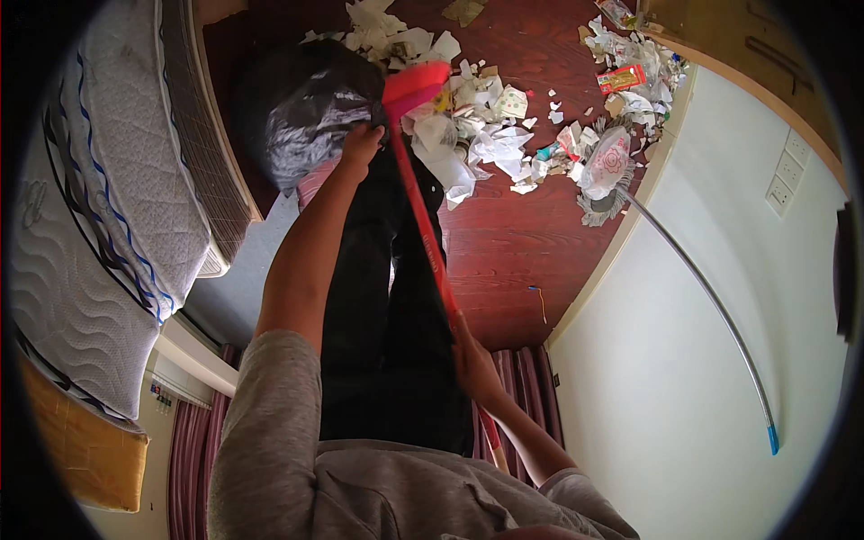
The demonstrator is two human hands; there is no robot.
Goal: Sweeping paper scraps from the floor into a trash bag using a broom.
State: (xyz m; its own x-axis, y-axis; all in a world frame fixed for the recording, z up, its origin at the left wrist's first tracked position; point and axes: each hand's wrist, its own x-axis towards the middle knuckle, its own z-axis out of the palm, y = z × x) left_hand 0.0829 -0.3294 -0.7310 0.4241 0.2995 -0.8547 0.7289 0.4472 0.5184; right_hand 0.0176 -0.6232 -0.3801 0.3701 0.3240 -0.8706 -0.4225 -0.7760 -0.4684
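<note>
My left hand point(362, 150) grips the gathered edge of a full black plastic garbage bag point(304, 111), which rests on the floor beyond my legs. Around the red handle of a broom point(422, 216) my right hand point(476, 361) is closed, low in the view near my hip. The broom's red and magenta head point(415, 88) is beside the bag's edge, over scattered paper scraps and plastic wrappers point(499, 145).
Stacked mattresses point(135, 135) stand at the left. A mop point(702, 277) leans along the white wall on the right, its grey strands partly under a plastic bag point(607, 162). More litter point(634, 101) lies along that wall. Striped curtains point(523, 385) hang behind me.
</note>
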